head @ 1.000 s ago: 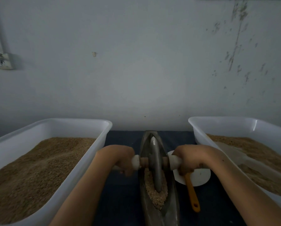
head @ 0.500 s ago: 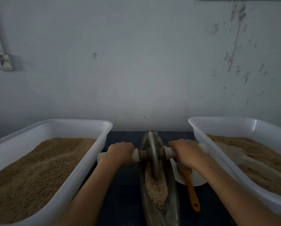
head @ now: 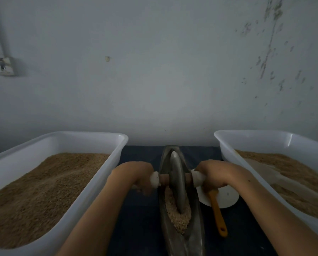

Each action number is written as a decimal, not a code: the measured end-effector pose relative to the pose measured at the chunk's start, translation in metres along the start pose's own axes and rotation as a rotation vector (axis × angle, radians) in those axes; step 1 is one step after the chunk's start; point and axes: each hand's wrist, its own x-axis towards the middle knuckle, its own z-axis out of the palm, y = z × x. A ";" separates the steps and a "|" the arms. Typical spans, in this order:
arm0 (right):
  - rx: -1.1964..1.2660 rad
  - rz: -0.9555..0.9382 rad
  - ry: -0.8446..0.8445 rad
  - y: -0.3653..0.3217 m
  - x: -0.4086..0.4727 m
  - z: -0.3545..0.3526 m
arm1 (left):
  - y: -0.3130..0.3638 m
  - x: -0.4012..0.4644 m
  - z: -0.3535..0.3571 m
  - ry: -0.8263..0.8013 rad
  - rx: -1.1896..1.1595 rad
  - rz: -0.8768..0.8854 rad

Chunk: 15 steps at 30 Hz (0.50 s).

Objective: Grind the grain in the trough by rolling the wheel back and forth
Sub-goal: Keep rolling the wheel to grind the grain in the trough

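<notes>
Since half a second earlier, both hands had drawn the wheel [head: 176,182] back toward the lower centre of the frame — left hand [head: 136,175] and right hand [head: 214,174] each gripped a white axle end. It stood upright in the trough [head: 195,228], over the grain [head: 178,218]; the trough's long axis ran from the lower edge toward the wall. Two white bins [head: 106,174] of grain flanked it on the desk [head: 139,218], with an orange-handled tool [head: 217,213] across a white plate [head: 228,198] at right.
</notes>
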 end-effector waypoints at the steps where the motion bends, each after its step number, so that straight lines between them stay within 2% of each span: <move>1: 0.004 0.010 0.026 0.000 0.002 0.001 | 0.000 0.002 0.001 0.044 0.002 -0.012; 6: -0.036 0.039 0.317 0.001 0.015 0.011 | 0.006 0.004 0.006 0.338 0.100 -0.097; 9: -0.062 0.025 0.484 -0.001 0.017 0.019 | 0.006 0.006 0.009 0.425 0.116 -0.106; 12: -0.068 0.024 0.502 -0.001 0.018 0.019 | 0.005 0.005 0.009 0.423 0.123 -0.106; 15: -0.091 0.042 0.356 0.000 0.016 0.014 | 0.005 0.003 0.007 0.308 0.107 -0.101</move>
